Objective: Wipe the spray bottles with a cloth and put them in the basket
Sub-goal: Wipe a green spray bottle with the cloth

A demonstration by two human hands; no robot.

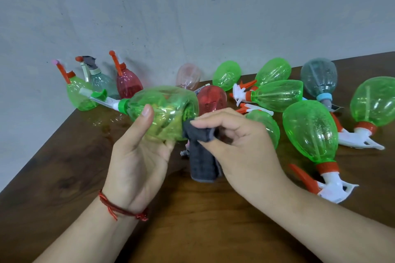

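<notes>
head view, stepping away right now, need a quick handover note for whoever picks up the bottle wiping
Left hand: grips a translucent green plastic spray bottle held on its side, nozzle pointing left.
Right hand: pinches a dark grey cloth against that bottle's base end.
Elsewhere: three upright bottles stand at the back left of the brown wooden table; many more bottles lying on their sides fill the right.
Done: unclear; the basket is not in view.
Left: finish wiping this bottle, basket it, then do the rest.
</notes>
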